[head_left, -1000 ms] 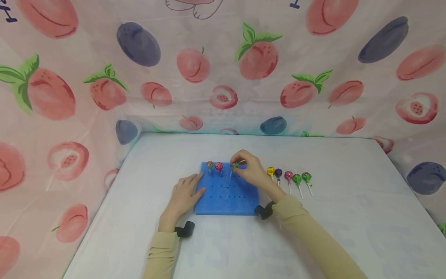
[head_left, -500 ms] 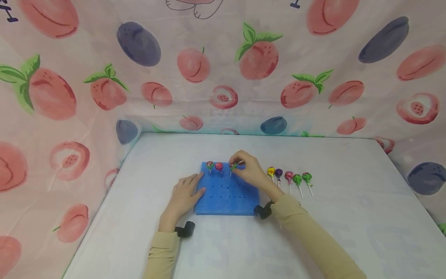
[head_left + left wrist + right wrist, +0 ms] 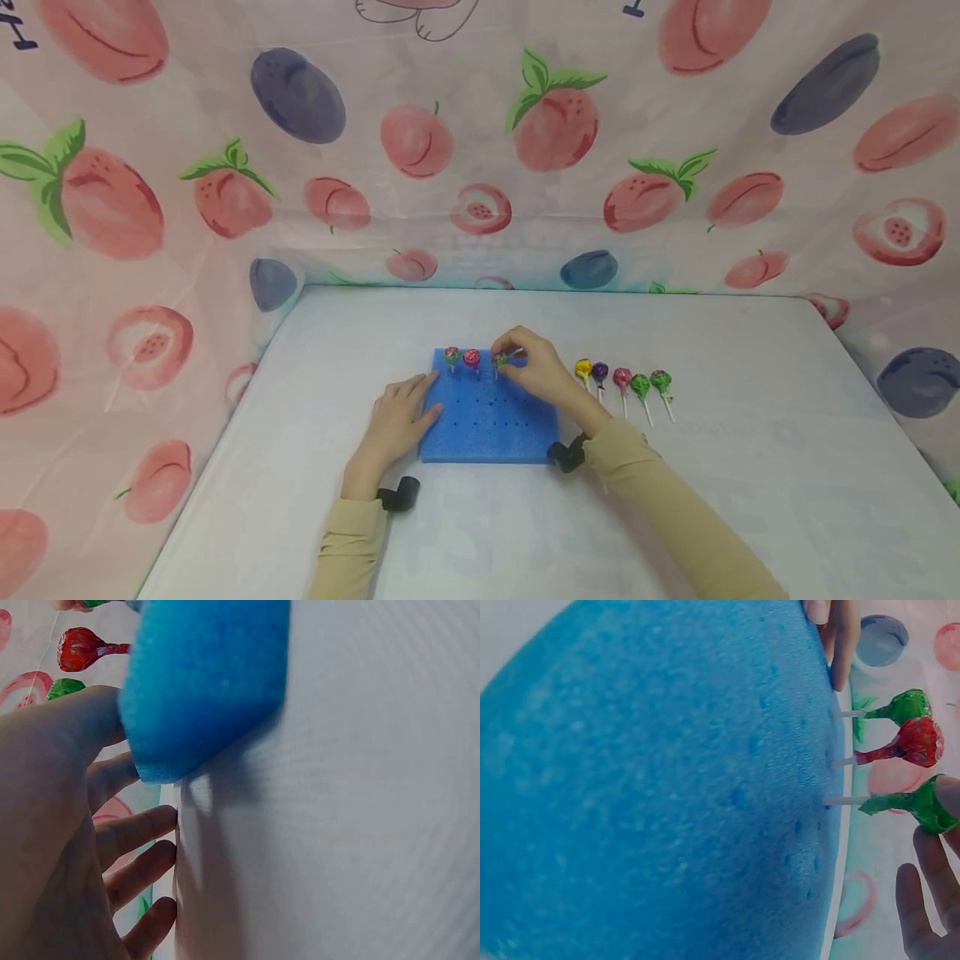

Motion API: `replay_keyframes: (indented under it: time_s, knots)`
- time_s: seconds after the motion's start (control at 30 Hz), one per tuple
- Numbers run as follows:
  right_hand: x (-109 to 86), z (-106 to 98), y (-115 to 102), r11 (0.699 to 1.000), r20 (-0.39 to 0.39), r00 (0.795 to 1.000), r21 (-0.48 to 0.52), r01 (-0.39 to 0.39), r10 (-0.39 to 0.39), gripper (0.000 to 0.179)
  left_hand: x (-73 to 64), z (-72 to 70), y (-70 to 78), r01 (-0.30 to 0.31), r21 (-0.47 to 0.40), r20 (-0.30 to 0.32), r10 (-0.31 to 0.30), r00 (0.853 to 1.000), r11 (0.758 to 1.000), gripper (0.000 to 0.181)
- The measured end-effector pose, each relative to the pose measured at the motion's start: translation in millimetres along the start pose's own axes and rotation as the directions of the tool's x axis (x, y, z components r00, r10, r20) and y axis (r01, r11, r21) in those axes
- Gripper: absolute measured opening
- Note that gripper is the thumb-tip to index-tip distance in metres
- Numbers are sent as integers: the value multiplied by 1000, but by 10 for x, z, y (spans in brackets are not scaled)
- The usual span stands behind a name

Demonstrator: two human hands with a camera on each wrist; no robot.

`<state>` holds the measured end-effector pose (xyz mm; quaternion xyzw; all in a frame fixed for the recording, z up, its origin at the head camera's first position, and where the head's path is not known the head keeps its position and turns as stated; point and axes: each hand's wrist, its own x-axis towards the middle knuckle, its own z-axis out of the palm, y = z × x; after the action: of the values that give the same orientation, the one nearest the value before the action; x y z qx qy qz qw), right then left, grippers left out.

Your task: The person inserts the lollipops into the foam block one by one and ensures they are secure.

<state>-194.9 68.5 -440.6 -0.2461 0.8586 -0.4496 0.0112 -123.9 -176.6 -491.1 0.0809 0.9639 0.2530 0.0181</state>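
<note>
A blue foam board (image 3: 487, 442) with rows of small holes lies on the table. My left hand (image 3: 393, 421) rests against its left edge, fingers fairly straight. In the board's far row, a green-wrapped lollipop (image 3: 452, 356) and a red one (image 3: 471, 358) stand upright on their sticks. To their right, my right hand (image 3: 536, 367) pinches the head of another green lollipop (image 3: 500, 361) between thumb and fingers. In the right wrist view, the stick of this green lollipop (image 3: 930, 806) meets the board's surface; how deep it sits I cannot tell.
Right of the board, several lollipops lie in a loose row: a yellow one (image 3: 583, 368), a purple one (image 3: 599, 372), a pink one (image 3: 622, 378) and green ones (image 3: 661, 382). The white table (image 3: 360, 325) ends at a fruit-print cloth (image 3: 480, 133) behind.
My right hand has shifted slightly left and down with the green lollipop, whose head now sits a little lower. The left hand and the board have stayed put.
</note>
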Motion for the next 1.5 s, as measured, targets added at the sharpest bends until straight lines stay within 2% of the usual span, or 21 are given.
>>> replay_keyframes:
  time_s: [0.37, 0.6, 0.83, 1.5]
  knots:
    - [-25, 8, 39, 1000, 31, 1000, -3, -2, 2, 22, -13, -24, 4, 6, 0, 11, -6, 1000, 1000, 58]
    - [-36, 12, 31, 999, 46, 998, -1, -44, 44, 24, -15, -9, 5, -21, -5, -31, 21, 999, 1000, 57]
    - [-37, 13, 26, 999, 48, 998, -6, -34, 35, 26, -6, -26, 8, -5, -4, 3, 5, 1000, 1000, 58]
    - [-150, -119, 34, 997, 59, 995, -19, -74, 75, 36, -17, -44, 22, 5, -18, 8, -5, 1000, 1000, 58]
